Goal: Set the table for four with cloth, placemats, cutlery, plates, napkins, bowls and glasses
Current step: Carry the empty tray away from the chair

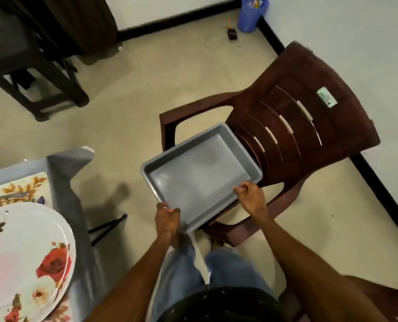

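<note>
Both arms reach forward, left grip [166, 216] and right grip [251, 196] curled closed.

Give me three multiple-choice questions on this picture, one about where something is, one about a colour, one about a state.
1. Where is the grey tray?
A. on the dark red plastic chair
B. on the table
C. on the floor

2. What colour is the rose on the plate?
A. blue
B. red
C. yellow

3. What does the tray hold?
A. glasses
B. cutlery
C. nothing

Answers: 1 A, the tray sits over the chair's seat, with the left hand and right hand gripping its near rim. 2 B, its petals are red. 3 C, its bare bottom shows.
</note>
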